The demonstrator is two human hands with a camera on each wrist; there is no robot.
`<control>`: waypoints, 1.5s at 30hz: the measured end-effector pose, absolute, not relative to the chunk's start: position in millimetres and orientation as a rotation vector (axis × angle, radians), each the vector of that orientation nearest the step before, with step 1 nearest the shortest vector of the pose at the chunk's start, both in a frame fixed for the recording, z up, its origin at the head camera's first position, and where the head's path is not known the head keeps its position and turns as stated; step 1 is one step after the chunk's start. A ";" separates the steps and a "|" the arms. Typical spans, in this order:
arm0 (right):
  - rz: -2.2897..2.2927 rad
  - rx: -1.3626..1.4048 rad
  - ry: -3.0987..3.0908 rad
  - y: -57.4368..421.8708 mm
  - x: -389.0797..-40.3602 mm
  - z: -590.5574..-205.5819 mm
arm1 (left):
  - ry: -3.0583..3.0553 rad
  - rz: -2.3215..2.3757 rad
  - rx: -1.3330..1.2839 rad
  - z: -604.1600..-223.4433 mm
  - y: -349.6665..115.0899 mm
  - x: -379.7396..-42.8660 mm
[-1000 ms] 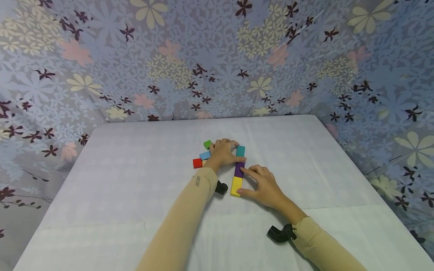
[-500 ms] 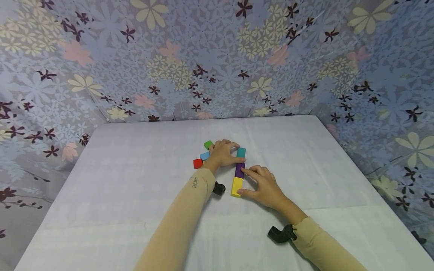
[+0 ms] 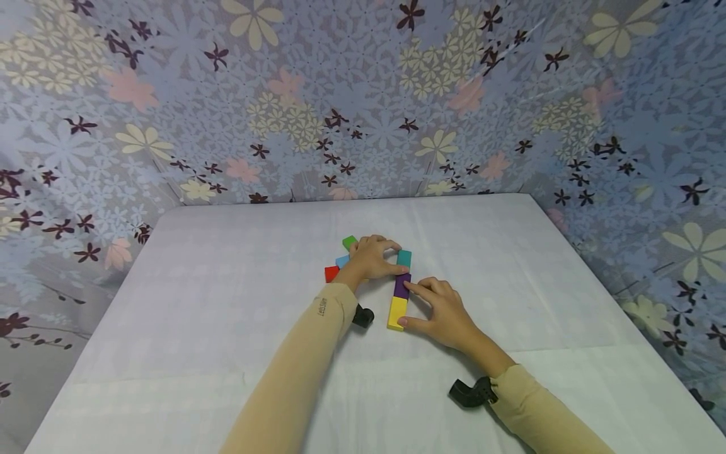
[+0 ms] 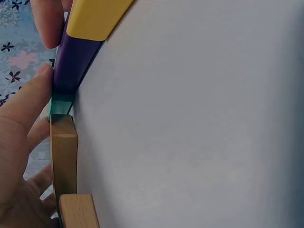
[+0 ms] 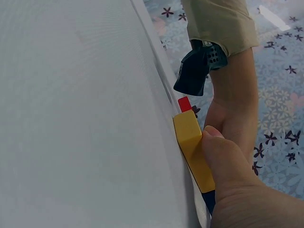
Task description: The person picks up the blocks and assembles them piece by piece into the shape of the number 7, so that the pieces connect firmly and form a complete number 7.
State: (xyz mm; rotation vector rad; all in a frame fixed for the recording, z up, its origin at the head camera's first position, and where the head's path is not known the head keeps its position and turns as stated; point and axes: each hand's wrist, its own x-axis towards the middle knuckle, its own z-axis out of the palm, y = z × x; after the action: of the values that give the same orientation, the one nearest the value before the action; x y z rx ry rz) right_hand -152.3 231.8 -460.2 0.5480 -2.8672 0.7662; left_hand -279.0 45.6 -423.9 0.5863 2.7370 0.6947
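A teal block (image 3: 404, 258), a purple block (image 3: 402, 286) and a yellow block (image 3: 397, 313) lie end to end in a row on the white-covered table. My left hand (image 3: 371, 257) pinches the teal block lengthwise, index finger at its far end and thumb close to the purple joint. From the right, my right hand (image 3: 445, 314) holds the row: its thumb presses the yellow block's near end, and the index fingertip touches the purple block. The right wrist view shows that thumb (image 5: 223, 154) against the yellow block (image 5: 192, 147).
Left of my left hand lie a green block (image 3: 350, 242), a light blue block (image 3: 342, 261) and a red block (image 3: 331, 273). Two plain wooden blocks (image 4: 65, 152) show beside the left fingers in the left wrist view. A floral cloth (image 3: 363, 101) hangs behind the table.
The teal block has slid slightly nearer, toward the purple one, with my left hand. The left forearm has shifted a little left, covering more of the loose blocks. The right hand stays put.
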 end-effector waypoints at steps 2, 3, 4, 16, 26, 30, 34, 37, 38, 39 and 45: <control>0.767 0.548 -2.869 231.6 -152.6 -460.2 | 2.740 0.689 0.583 -424.2 45.8 -279.0; 0.769 0.546 -2.870 231.5 -152.6 -459.9 | 2.742 0.686 0.582 -424.5 45.9 -279.0; 0.770 0.546 -2.872 231.4 -152.6 -459.6 | 2.743 0.684 0.582 -424.8 46.0 -279.1; 0.788 0.517 -2.902 231.8 -154.9 -458.4 | 2.728 0.693 0.638 -427.0 38.1 -280.0; 0.817 0.399 -2.937 232.0 -168.5 -454.8 | 2.732 0.728 0.685 -426.6 29.9 -278.7; 0.815 0.397 -2.930 233.3 -172.6 -454.6 | 2.736 0.732 0.683 -427.2 30.1 -278.6; 0.806 0.403 -2.927 233.9 -174.2 -454.4 | 2.750 0.744 0.671 -427.3 32.3 -278.2; 0.796 0.402 -2.938 233.8 -174.6 -454.3 | 2.761 0.748 0.669 -428.1 33.7 -278.3; 0.796 0.403 -2.939 233.8 -174.8 -454.3 | 2.763 0.746 0.670 -428.5 34.0 -278.3; 0.797 0.403 -2.941 233.8 -174.8 -454.3 | 2.764 0.746 0.672 -428.8 34.4 -278.4; 0.788 0.410 -2.949 233.5 -175.8 -455.3 | 2.774 0.714 0.688 -430.7 34.3 -277.8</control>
State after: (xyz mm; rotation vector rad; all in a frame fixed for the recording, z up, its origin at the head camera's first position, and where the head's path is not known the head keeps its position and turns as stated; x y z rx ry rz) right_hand -175.8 233.5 -455.3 0.4103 -2.9494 0.7882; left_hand -277.8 34.3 -430.7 0.6881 2.7737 0.7144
